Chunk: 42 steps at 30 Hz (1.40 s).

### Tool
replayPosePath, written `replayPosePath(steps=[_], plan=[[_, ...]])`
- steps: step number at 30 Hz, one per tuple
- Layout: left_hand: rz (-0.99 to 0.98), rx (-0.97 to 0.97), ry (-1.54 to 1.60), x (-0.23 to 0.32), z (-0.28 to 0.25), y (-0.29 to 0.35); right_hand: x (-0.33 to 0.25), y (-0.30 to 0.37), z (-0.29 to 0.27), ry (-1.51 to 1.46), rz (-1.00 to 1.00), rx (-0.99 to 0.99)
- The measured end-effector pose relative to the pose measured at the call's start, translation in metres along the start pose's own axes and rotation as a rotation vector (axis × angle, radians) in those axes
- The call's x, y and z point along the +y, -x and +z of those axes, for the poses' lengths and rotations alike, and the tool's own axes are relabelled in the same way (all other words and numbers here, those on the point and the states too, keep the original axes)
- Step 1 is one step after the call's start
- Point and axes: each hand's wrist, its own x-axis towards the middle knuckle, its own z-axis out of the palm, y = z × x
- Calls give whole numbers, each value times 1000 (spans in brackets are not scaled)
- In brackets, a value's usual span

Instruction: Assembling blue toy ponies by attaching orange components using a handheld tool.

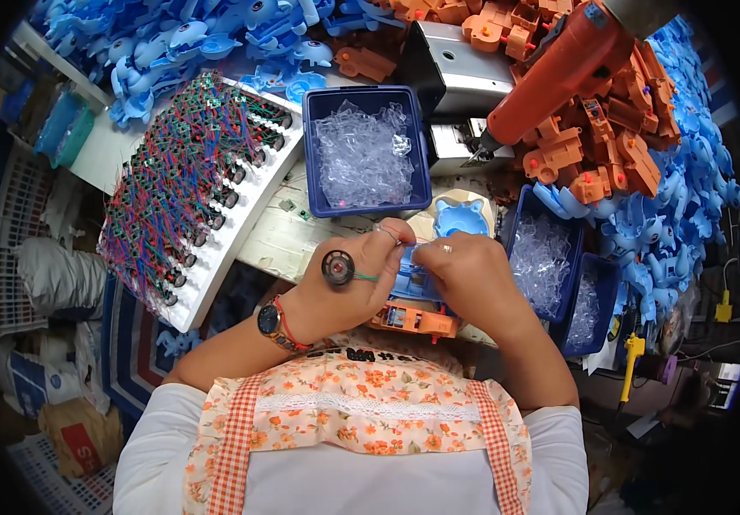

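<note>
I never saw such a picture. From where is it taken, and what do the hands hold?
A fisheye camera on a person's head looks down, so edges bend. No robot, only a person. The bare left hand seems to hold a green wire from a round black part; what the right hand pinches is too small to tell. A blue plastic part and an orange part lie near them. Around: a white tray of wired boards, bins of clear pieces, a blue pile and an orange pile.
</note>
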Motion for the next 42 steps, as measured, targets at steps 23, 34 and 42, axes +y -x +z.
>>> replayPosePath(steps=[23, 34, 42], plan=[[-197, 6, 318, -4, 0, 4, 31, -33, -12, -11, -284, -285], [-305, 33, 558, -11, 6, 4, 7, -33, -10, 165, -240, -269], [-236, 34, 525, -15, 10, -2, 22, -7, -24, -151, -161, -51]])
